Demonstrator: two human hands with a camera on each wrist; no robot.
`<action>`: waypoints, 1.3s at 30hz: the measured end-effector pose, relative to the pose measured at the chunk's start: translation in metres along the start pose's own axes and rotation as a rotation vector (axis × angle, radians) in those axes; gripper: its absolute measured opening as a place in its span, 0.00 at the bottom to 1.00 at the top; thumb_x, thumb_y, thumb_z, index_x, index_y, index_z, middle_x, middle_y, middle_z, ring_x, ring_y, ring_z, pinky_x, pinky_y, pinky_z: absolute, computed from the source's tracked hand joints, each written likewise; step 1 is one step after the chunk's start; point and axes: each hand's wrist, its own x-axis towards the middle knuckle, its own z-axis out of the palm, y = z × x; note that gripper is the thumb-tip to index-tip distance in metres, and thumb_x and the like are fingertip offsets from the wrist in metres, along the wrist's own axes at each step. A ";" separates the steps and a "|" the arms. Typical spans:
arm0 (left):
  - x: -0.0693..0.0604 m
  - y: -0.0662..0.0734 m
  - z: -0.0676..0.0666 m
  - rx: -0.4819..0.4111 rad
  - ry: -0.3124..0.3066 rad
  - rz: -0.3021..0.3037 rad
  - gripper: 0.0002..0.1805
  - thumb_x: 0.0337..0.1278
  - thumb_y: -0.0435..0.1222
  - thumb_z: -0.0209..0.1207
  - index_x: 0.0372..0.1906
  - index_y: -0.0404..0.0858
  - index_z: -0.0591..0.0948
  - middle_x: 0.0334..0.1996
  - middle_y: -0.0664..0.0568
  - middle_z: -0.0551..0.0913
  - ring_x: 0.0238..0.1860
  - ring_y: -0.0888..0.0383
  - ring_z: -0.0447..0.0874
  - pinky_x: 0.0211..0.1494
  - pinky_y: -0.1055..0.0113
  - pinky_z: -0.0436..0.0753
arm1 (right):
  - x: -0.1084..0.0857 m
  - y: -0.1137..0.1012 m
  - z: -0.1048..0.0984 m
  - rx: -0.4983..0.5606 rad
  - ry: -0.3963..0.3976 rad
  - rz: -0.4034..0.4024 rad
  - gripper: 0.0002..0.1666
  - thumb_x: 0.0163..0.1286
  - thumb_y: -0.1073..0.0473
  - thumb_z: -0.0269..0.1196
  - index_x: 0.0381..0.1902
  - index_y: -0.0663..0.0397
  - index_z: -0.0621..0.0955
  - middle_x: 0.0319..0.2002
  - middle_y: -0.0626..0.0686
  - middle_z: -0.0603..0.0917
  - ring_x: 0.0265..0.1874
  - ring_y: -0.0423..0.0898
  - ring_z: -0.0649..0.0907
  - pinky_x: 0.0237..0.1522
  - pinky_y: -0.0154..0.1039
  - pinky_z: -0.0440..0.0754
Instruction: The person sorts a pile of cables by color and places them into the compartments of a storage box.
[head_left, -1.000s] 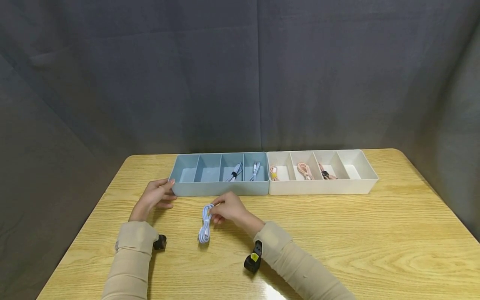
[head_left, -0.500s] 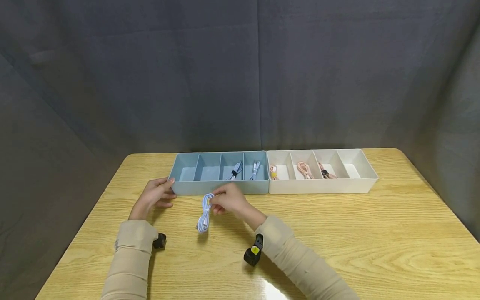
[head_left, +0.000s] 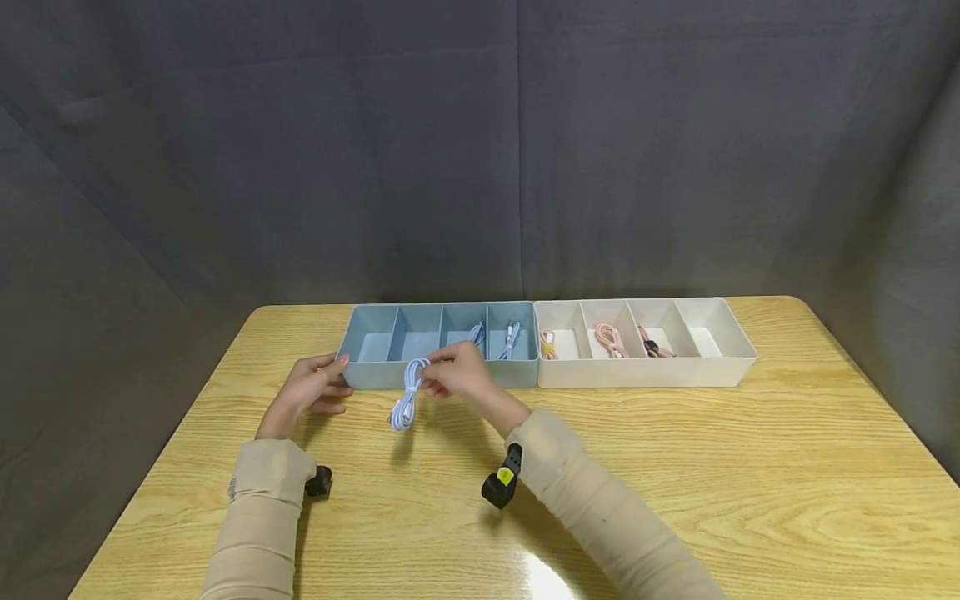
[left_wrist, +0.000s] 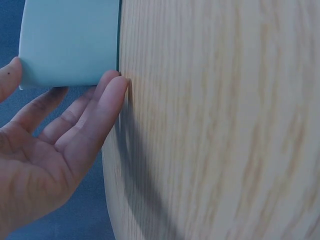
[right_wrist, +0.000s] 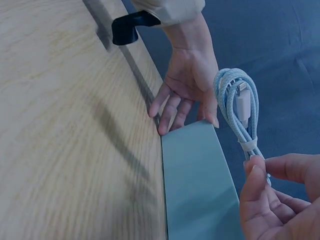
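My right hand (head_left: 467, 372) pinches one end of a coiled blue-and-white charging cable (head_left: 407, 402) between thumb and fingers. The coil hangs tilted in front of the blue divided box (head_left: 369, 377), above the table. In the right wrist view, a small tie binds the cable (right_wrist: 231, 105) and its white plug shows. My left hand (head_left: 306, 390) rests against the box's left end, thumb at the rim. From the left wrist, its fingers look extended and lightly bent beside the end wall (left_wrist: 70, 45). The box's two right compartments hold blue cables (head_left: 511, 340), one partly hidden by my right hand.
A white divided box (head_left: 637, 373) stands end to end with the blue one, with pink cables (head_left: 610, 340) in three of its compartments. Both line the back of the wooden table (head_left: 675, 483). A dark curtain (head_left: 375, 150) hangs behind.
My right hand has lifted the cable and carried it away from me, up to the blue box's front wall. My left hand keeps its place at the box's end.
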 end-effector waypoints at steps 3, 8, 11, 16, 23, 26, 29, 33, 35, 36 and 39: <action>0.000 -0.001 0.000 -0.006 0.004 -0.001 0.36 0.65 0.49 0.47 0.68 0.30 0.54 0.52 0.30 0.71 0.38 0.55 0.82 0.38 0.58 0.83 | 0.006 -0.001 -0.002 0.020 0.010 0.016 0.15 0.60 0.70 0.59 0.45 0.73 0.78 0.18 0.54 0.80 0.13 0.39 0.78 0.26 0.40 0.83; 0.000 -0.001 0.001 -0.009 0.010 -0.002 0.36 0.65 0.48 0.47 0.68 0.30 0.54 0.52 0.30 0.71 0.38 0.55 0.82 0.38 0.58 0.83 | 0.013 -0.004 -0.005 0.026 0.034 0.018 0.17 0.60 0.70 0.60 0.47 0.72 0.77 0.18 0.53 0.80 0.12 0.39 0.77 0.22 0.35 0.82; 0.000 0.000 0.001 -0.004 0.011 -0.001 0.36 0.65 0.48 0.47 0.68 0.30 0.54 0.52 0.29 0.71 0.38 0.55 0.82 0.37 0.58 0.83 | 0.017 -0.008 -0.007 0.027 0.052 0.009 0.16 0.59 0.70 0.60 0.47 0.72 0.77 0.18 0.54 0.80 0.12 0.38 0.77 0.20 0.32 0.81; 0.000 -0.001 0.000 -0.005 0.008 0.001 0.36 0.65 0.48 0.47 0.68 0.30 0.54 0.51 0.30 0.72 0.37 0.56 0.82 0.37 0.58 0.83 | 0.026 -0.013 -0.013 0.013 0.090 -0.032 0.16 0.60 0.70 0.60 0.46 0.71 0.78 0.19 0.54 0.81 0.14 0.40 0.78 0.22 0.34 0.82; 0.000 -0.002 0.000 -0.008 0.012 0.007 0.35 0.65 0.47 0.48 0.68 0.29 0.55 0.50 0.28 0.72 0.36 0.56 0.82 0.37 0.58 0.83 | 0.041 -0.012 -0.020 0.035 0.138 -0.034 0.18 0.60 0.70 0.59 0.49 0.72 0.76 0.20 0.55 0.81 0.14 0.40 0.78 0.21 0.34 0.81; 0.000 -0.001 0.001 -0.006 0.009 0.008 0.36 0.65 0.48 0.48 0.68 0.29 0.55 0.51 0.28 0.71 0.37 0.54 0.82 0.38 0.57 0.83 | 0.047 -0.013 -0.022 0.049 0.191 -0.034 0.18 0.59 0.71 0.59 0.48 0.72 0.77 0.20 0.56 0.81 0.14 0.40 0.78 0.21 0.34 0.81; 0.000 -0.001 0.001 -0.001 0.004 0.007 0.36 0.65 0.48 0.48 0.68 0.30 0.55 0.52 0.28 0.71 0.38 0.54 0.82 0.38 0.57 0.83 | 0.051 -0.014 -0.023 0.041 0.225 -0.031 0.17 0.60 0.69 0.59 0.48 0.71 0.77 0.21 0.57 0.81 0.14 0.40 0.78 0.21 0.34 0.82; -0.002 -0.001 -0.001 -0.005 0.006 -0.001 0.35 0.65 0.48 0.48 0.68 0.30 0.54 0.51 0.28 0.71 0.36 0.56 0.82 0.38 0.58 0.83 | 0.055 -0.017 -0.021 0.031 0.234 -0.032 0.15 0.60 0.68 0.60 0.45 0.69 0.79 0.22 0.57 0.81 0.15 0.40 0.79 0.21 0.33 0.82; -0.003 -0.001 -0.001 -0.005 0.003 0.000 0.35 0.65 0.47 0.47 0.68 0.30 0.54 0.51 0.28 0.71 0.36 0.56 0.82 0.37 0.58 0.83 | 0.057 -0.018 -0.020 0.036 0.240 -0.036 0.14 0.60 0.68 0.60 0.44 0.69 0.79 0.22 0.57 0.81 0.15 0.40 0.79 0.21 0.33 0.82; -0.003 0.000 -0.001 -0.005 0.003 0.001 0.35 0.65 0.47 0.47 0.68 0.30 0.54 0.51 0.28 0.71 0.36 0.56 0.82 0.37 0.58 0.83 | 0.058 -0.018 -0.019 0.044 0.244 -0.038 0.14 0.59 0.68 0.60 0.44 0.70 0.79 0.22 0.57 0.82 0.15 0.40 0.79 0.21 0.33 0.82; -0.003 0.000 0.000 -0.008 0.000 0.003 0.35 0.66 0.47 0.47 0.68 0.30 0.54 0.51 0.28 0.71 0.36 0.56 0.82 0.37 0.58 0.83 | 0.060 -0.019 -0.019 0.061 0.242 -0.025 0.16 0.61 0.68 0.59 0.47 0.71 0.78 0.24 0.58 0.82 0.15 0.40 0.79 0.24 0.36 0.83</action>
